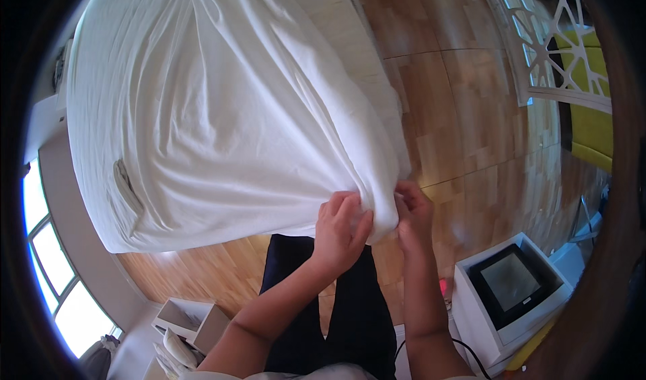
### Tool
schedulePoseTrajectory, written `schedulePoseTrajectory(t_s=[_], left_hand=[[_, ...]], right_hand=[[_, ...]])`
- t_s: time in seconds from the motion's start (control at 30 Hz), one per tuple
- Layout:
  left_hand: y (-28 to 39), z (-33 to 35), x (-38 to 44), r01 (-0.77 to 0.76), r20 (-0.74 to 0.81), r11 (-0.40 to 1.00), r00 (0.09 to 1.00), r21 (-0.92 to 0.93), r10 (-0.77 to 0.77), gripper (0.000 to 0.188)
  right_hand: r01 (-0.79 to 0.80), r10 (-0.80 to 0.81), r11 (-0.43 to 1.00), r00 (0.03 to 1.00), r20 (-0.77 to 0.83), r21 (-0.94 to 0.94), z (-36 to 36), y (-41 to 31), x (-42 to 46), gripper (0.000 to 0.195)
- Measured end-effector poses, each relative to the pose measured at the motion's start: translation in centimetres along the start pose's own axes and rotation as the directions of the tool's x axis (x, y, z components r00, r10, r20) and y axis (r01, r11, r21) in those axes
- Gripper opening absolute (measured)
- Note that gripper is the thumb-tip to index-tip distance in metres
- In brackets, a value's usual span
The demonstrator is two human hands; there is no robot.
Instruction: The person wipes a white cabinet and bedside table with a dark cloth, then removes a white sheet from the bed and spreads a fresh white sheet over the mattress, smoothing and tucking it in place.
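A white sheet [242,127] is spread over a mattress, with long folds fanning out from the corner nearest me. My left hand [343,226] pinches the cloth on top of that corner, thumb and fingers drawn together. Around the corner's right side, my right hand [415,211] grips the sheet's edge with bent fingers. Between the two hands the fabric bunches into a thick rounded fold. The paler side of the mattress [371,72] shows beyond the sheet along the right. A small bunched crease of cloth [126,193] lies near the left end.
Wooden flooring [454,107] runs along the bed's right side. A white cabinet [515,289] holding a dark-framed panel stands at lower right, a black cable [469,352] beside it. An open white drawer [186,319] is at lower left. A white lattice screen [560,47] and yellow-green seat [588,132] stand at right.
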State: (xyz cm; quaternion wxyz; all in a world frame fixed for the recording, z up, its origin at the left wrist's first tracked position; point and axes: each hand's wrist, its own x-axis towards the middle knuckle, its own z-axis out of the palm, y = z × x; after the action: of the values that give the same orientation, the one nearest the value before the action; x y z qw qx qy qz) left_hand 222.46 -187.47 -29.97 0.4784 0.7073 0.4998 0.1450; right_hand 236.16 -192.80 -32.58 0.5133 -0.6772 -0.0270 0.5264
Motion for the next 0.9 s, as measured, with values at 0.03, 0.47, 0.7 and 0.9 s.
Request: schedulePoseTrajectory(t_s=[0.03, 0.47, 0.7, 0.9], left_hand=[[0.3, 1.1, -0.1, -0.039, -0.017, 0.997, 0.999, 0.066, 0.040, 0.020], [-1.0, 6.4, 0.7, -0.056, 0.005, 0.983, 0.998, 0.175, 0.056, 0.048], [-4.8, 2.6, 1.3, 0.079, -0.306, 0.926, 0.951, 0.368, 0.041, 0.049], [-4.8, 4.2, 2.5, -0.007, -0.154, 0.879, 0.984, 0.477, 0.092, 0.012]], right_hand=[[0.050, -0.052, 0.998, 0.995, -0.088, -0.028, -1.4, 0.0, -0.1, 0.012], [0.175, -0.460, 0.743, 0.834, -0.303, -0.647, -13.1, 6.6, 8.3, 0.024], [0.698, -0.733, 0.287, 0.601, 0.319, -0.656, 3.0, -3.0, 10.3, 0.033], [0.661, -0.673, 0.092, 0.593, 0.443, -0.745, 6.0, -3.2, 13.1, 0.013]])
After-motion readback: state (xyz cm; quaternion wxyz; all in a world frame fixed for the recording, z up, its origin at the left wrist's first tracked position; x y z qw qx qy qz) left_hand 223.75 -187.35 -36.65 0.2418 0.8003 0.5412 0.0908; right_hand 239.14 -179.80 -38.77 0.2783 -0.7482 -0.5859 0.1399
